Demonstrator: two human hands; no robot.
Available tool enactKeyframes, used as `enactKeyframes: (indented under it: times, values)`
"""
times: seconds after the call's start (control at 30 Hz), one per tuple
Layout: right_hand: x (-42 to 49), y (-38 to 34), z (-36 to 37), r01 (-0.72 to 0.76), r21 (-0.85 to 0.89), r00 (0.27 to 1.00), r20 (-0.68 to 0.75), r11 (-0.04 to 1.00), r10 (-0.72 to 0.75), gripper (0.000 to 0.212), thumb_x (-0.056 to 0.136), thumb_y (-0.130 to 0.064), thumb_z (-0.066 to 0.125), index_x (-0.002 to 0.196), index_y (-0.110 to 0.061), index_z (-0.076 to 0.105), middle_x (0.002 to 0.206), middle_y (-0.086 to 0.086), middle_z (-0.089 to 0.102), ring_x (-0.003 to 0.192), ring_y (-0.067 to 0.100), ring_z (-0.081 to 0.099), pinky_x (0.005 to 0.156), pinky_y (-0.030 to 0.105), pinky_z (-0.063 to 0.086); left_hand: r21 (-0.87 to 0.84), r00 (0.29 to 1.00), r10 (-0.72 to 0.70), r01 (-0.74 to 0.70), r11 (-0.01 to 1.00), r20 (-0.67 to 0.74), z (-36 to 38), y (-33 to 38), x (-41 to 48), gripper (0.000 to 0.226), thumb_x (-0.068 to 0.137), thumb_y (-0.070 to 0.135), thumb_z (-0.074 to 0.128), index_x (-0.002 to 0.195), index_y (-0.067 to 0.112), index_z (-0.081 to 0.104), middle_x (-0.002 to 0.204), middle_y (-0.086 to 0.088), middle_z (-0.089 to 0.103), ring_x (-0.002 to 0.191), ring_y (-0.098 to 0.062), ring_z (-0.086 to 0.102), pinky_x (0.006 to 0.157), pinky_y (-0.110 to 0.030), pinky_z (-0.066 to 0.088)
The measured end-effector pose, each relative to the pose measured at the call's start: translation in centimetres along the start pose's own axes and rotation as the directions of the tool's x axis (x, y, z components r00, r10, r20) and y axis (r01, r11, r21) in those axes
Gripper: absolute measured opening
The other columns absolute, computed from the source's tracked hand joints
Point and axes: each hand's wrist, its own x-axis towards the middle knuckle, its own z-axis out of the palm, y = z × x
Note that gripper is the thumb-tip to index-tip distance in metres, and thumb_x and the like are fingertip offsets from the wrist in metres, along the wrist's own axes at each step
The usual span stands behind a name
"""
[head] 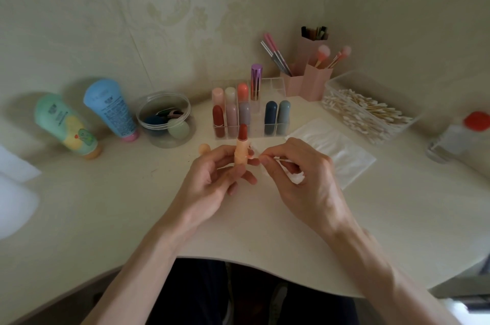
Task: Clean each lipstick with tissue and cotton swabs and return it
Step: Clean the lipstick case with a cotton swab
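Left hand [209, 178], in front of the clear organizer [273, 86], grips an uncapped peach-cased lipstick [241, 147] upright with its red bullet extended. Right hand [299, 178], beside it, pinches a cotton swab [281, 159] between thumb and forefinger, tip toward the lipstick case; contact cannot be told. Cream table [132, 205] bears everything. Right of the organizer: clear box of swabs [342, 83]. Front right: white tissues [342, 149]. Far left: two tubes [66, 125]. Just left: round clear tub [165, 120]. Behind right: pink brush holders [315, 80]. Front left, by the left hand: peach cap [204, 149].
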Motion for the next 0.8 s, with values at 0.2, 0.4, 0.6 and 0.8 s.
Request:
enactKeyframes:
  times: [0.2,0.4,0.6,0.8]
  values:
    - [0.07,0.00,0.07,0.011,-0.014,1.000,-0.005,1.000,-0.011,0.005,0.097,-0.017,0.075,0.095,-0.015,0.078,0.082,-0.025,0.055,0.072,0.002,0.054,0.070,0.011,0.037,0.036,0.999,0.011,-0.012,0.999,0.037,-0.06,-0.02,-0.06,0.025,0.098,0.003,0.066,0.122,0.010,0.069,0.103,-0.003,0.076,0.089,-0.014,0.072,0.079,-0.018,0.052]
    - [0.03,-0.15,-0.01,0.011,-0.007,1.000,0.001,1.000,-0.011,0.005,0.097,-0.016,0.075,0.094,-0.020,0.077,0.082,-0.024,0.057,0.071,0.008,0.056,0.069,0.013,0.038,0.036,0.999,0.038,-0.038,0.999,0.016,-0.10,-0.10,-0.05,0.018,0.097,0.004,0.066,0.114,0.008,0.071,0.101,-0.007,0.076,0.076,-0.018,0.066,0.080,-0.022,0.053]
    - [0.05,-0.07,-0.01,-0.002,-0.005,1.000,-0.026,1.000,0.002,0.012,0.098,-0.025,0.070,0.094,-0.016,0.077,0.081,-0.017,0.060,0.072,0.004,0.056,0.070,0.012,0.038,-0.049,1.000,0.021,-0.021,0.999,0.015,0.20,0.39,-0.31,0.023,0.097,-0.001,0.064,0.118,0.000,0.057,0.103,-0.012,0.078,0.074,-0.025,0.067,0.078,-0.026,0.056]
    - [0.09,0.06,0.01,0.002,-0.016,1.000,-0.029,1.000,-0.003,0.009,0.097,-0.023,0.072,0.094,-0.016,0.078,0.080,-0.021,0.058,0.071,0.002,0.054,0.069,0.011,0.036,-0.037,1.000,0.002,-0.002,0.999,0.015,0.14,0.33,-0.31,0.014,0.099,-0.003,0.061,0.110,0.006,0.059,0.104,0.000,0.078,0.078,-0.019,0.068,0.078,-0.021,0.054]
